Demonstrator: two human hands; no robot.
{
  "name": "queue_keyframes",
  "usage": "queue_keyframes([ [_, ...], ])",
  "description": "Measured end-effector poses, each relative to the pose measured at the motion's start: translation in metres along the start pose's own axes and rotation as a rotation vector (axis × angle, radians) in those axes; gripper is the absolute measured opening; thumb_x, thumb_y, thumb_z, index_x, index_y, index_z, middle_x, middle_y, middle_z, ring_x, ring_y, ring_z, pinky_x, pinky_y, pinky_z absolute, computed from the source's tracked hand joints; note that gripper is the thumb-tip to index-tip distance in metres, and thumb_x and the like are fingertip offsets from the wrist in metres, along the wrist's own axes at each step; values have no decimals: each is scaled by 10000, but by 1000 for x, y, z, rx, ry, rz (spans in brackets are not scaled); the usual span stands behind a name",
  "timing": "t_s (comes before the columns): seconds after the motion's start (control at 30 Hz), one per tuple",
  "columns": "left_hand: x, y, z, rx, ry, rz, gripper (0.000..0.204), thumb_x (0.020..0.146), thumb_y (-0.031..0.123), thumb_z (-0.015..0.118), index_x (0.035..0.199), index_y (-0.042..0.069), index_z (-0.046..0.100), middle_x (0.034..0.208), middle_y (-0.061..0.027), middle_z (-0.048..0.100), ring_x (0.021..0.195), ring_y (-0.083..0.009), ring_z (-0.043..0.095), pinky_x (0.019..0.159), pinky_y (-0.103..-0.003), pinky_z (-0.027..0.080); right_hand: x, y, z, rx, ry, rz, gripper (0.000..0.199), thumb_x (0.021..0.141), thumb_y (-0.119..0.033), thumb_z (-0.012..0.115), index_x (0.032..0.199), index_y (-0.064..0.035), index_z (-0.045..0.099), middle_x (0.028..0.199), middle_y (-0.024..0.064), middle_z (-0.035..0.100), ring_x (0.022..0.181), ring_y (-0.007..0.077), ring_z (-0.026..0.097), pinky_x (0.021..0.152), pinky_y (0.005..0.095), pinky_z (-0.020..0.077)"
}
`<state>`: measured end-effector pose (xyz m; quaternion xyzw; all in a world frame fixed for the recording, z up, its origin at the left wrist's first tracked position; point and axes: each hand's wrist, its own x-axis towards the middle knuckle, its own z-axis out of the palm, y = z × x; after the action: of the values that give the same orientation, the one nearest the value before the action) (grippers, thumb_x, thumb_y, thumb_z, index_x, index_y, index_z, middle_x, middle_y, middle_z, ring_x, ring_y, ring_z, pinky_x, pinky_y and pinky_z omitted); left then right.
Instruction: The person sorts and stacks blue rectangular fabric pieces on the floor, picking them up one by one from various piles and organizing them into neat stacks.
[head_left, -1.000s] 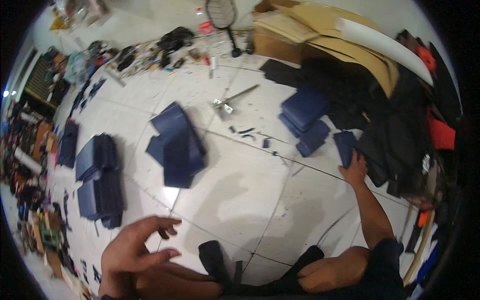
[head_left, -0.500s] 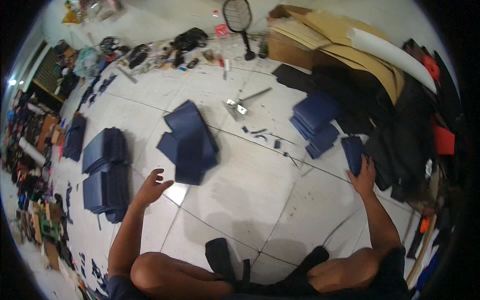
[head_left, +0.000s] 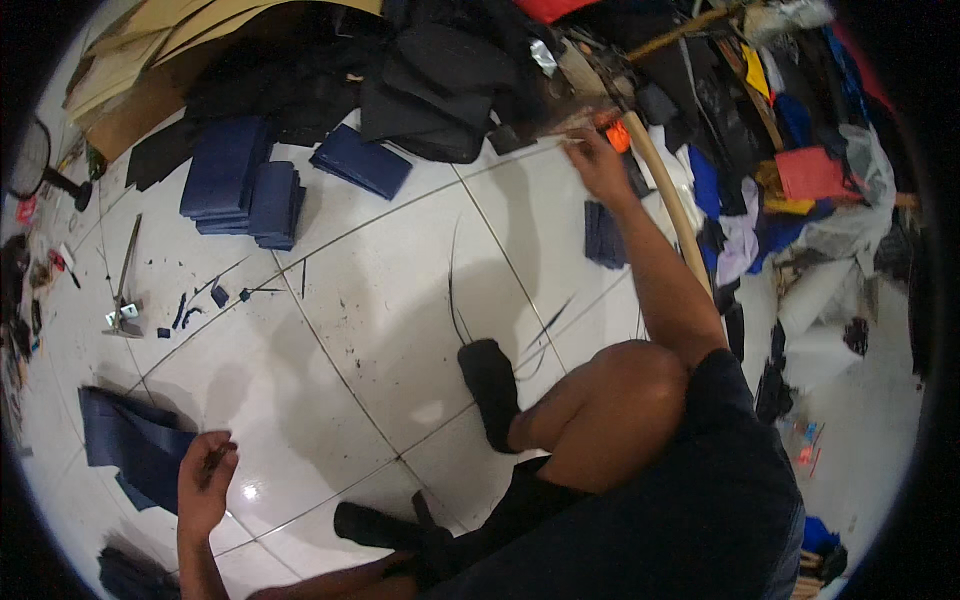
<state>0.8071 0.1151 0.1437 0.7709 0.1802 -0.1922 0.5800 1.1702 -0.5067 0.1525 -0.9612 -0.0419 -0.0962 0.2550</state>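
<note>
My right hand [head_left: 600, 170] reaches out to the far right, its fingers bent together at the edge of the clutter. A blurred brownish thing [head_left: 585, 118] is at its fingertips, too smeared to name. Below that forearm lies a small stack of dark blue pieces [head_left: 604, 236]. My left hand [head_left: 207, 485] hovers at the lower left, fingers loosely curled and thumb apart, its palm in shadow. Beside it on the floor are crossed dark blue sheets [head_left: 130, 430]. Farther off lie a taller stack of blue pieces [head_left: 225, 170], a narrower stack [head_left: 273, 205] and a slanted blue bundle [head_left: 362, 162].
Black sheets [head_left: 430, 90] and brown cardboard [head_left: 150, 50] lie along the far side. A metal tool with a long rod [head_left: 128, 270] and dark scraps [head_left: 190, 312] are on the white tiles. A curved wooden stick [head_left: 668, 200] borders mixed cloth and plastic [head_left: 810, 180] on the right.
The view has swung to the right. My right hand has left the blue bundle and moved right to the clutter. My left hand stays near the crossed blue sheets, its fingers more curled.
</note>
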Motion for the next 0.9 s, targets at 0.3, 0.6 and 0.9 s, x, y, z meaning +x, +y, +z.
queue_keyframes([
  [0.3, 50, 145, 80, -182, -116, 370, 302, 926, 106, 653, 1207, 16, 591, 1065, -84, 654, 999, -173, 607, 887, -300, 463, -234, 78, -123, 126, 261, 491, 397, 930, -388, 674, 1019, -1, 677, 760, 29, 630, 643, 124, 573, 628, 279, 490],
  [0.6, 77, 116, 205, 534, -519, 446, 402, 898, 200, 712, 1246, 43, 586, 1213, -157, 612, 1046, -268, 629, 850, -367, 529, -357, 92, -171, 338, 262, 1039, 540, 909, -493, 635, 1174, -23, 633, 1039, 88, 661, 830, 191, 622, 700, 336, 523],
  [0.9, 91, 110, 240, 622, -559, 244, 467, 860, 176, 732, 1264, 7, 568, 1161, -168, 623, 943, -248, 641, 779, -364, 531, -381, 116, -46, 176, -392, 754, 610, 898, -533, 647, 1225, -17, 626, 1125, 179, 685, 1051, 321, 652, 918, 370, 504],
])
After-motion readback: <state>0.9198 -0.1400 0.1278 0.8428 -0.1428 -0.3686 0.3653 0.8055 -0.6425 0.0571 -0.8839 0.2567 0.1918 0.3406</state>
